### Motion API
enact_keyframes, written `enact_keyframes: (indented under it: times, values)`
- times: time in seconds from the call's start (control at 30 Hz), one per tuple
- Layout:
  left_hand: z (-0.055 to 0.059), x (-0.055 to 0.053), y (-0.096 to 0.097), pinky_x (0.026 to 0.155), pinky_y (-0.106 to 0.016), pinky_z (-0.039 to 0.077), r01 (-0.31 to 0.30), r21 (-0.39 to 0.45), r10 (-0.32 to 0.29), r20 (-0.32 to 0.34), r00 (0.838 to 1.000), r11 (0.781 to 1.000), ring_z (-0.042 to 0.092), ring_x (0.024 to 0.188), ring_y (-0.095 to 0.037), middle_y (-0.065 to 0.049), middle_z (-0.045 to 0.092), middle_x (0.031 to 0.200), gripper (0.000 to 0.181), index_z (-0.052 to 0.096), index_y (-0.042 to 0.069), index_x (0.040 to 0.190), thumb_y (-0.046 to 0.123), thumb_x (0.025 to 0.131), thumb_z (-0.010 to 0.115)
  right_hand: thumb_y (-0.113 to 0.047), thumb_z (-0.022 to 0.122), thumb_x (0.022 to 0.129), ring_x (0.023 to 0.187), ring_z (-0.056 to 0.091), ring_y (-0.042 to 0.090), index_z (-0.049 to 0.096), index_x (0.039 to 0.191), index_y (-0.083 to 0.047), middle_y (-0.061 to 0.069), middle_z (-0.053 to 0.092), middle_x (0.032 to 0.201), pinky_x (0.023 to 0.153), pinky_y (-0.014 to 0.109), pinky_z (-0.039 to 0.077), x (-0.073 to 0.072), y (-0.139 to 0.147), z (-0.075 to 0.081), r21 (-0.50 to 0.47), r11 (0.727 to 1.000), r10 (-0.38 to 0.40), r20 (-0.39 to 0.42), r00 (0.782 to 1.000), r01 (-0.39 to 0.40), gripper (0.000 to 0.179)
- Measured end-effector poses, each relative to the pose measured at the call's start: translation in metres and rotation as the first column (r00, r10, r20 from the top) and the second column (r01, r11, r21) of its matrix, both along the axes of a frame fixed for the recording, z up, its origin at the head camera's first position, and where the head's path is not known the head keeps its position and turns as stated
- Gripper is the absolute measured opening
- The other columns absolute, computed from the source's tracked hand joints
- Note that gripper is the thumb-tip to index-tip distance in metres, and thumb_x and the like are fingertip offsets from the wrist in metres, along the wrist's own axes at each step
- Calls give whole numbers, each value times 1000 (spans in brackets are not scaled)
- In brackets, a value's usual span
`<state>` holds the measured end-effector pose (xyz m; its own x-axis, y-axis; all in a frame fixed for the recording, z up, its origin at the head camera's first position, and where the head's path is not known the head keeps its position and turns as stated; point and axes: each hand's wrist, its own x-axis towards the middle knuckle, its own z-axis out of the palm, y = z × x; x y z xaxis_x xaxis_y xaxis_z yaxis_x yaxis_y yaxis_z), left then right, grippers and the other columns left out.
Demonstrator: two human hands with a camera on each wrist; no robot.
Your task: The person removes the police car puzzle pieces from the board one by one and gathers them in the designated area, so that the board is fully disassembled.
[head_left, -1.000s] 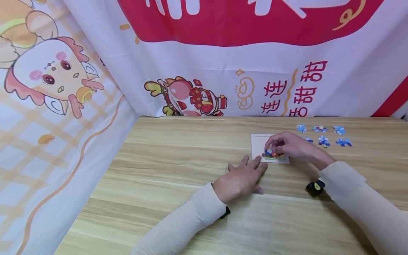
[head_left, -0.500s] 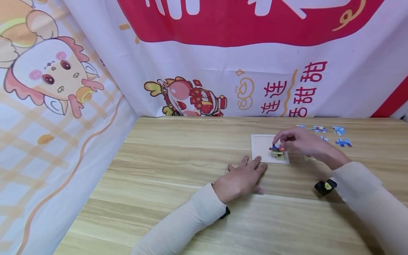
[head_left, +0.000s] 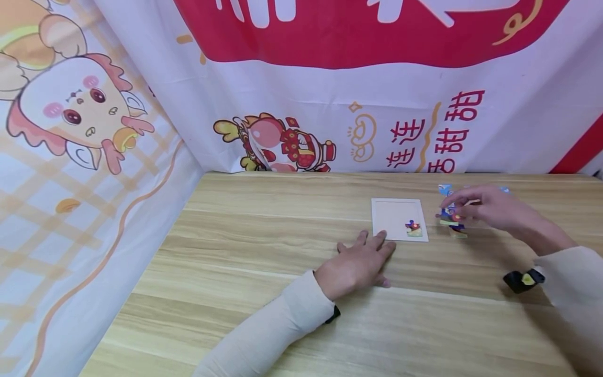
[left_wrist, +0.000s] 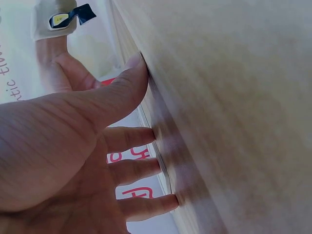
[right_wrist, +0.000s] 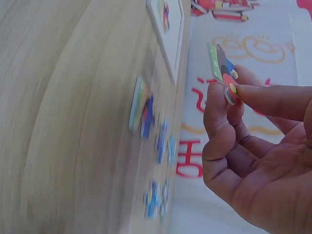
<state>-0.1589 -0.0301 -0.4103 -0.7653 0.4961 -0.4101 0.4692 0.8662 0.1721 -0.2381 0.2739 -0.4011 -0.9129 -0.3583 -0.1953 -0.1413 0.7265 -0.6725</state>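
Note:
My right hand point(head_left: 494, 207) is raised to the right of the white puzzle tray point(head_left: 388, 214). In the right wrist view it pinches a jigsaw piece point(right_wrist: 223, 73), coloured green, grey, red and blue, between thumb and fingers. Another jigsaw piece point(head_left: 414, 229) lies in the tray's near right corner. My left hand point(head_left: 355, 264) lies on the table with its fingers spread, and a fingertip touches the tray's near left corner. Below the right hand, a loose green-edged piece point(right_wrist: 137, 105) rests on the table.
Several blue jigsaw pieces point(right_wrist: 152, 199) lie on the wooden table point(head_left: 264, 230) behind the right hand, partly hidden by it in the head view. A printed cloth point(head_left: 292, 89) hangs along the table's far edge, and another stands at the left.
My right hand has lifted a jigsaw piece out of the tray and carried it right, above the loose pieces. One piece stays in the tray. The left hand has not moved.

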Motion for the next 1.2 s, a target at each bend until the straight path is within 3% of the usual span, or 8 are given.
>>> enact_keyframes:
  times: [0.1,0.33,0.6,0.83,1.0,1.2]
  values:
    - [0,0,0,114,-72,37,1,2,-1,-2,1000,1000,18,163,-31,5,19,177,80,32,32,166,49,97,69,-10,58,106,103,60,13,71,131,-5,22,63,137,78,29,57,1,14,-2,13,1000,-12,17,1000,11,29]
    - [-1,0,0,113,-72,38,4,7,-4,-7,1000,1000,19,163,-31,5,20,176,80,33,31,165,49,97,69,-4,56,104,113,53,32,72,129,-2,27,59,138,75,28,56,2,38,-8,67,997,-36,68,997,32,30]
    - [0,0,0,113,-72,38,7,6,-6,-6,1000,1000,19,163,-31,5,19,176,80,32,31,165,49,96,69,1,56,101,91,55,16,73,126,1,23,62,127,70,27,51,-3,53,-16,94,995,-51,100,994,41,30]
    - [-2,-1,0,113,-73,37,3,9,-3,0,1000,1000,18,163,-32,5,18,177,81,31,32,166,49,96,69,0,53,102,96,55,19,68,131,4,17,63,118,72,27,50,-4,60,-19,105,993,-62,175,983,44,33]
    - [-2,-1,0,114,-73,36,2,4,-2,4,1000,1000,17,164,-31,6,17,177,81,31,32,166,49,96,69,0,52,103,91,54,18,68,132,4,14,63,112,70,28,48,-5,61,-23,102,993,-78,181,980,60,33]
    - [-2,-1,0,115,-72,36,3,-5,-3,5,1000,1000,17,164,-30,6,17,177,81,31,33,166,49,96,69,0,52,102,98,52,27,72,128,1,22,61,119,70,29,47,-6,62,-26,109,992,-89,173,981,71,33]
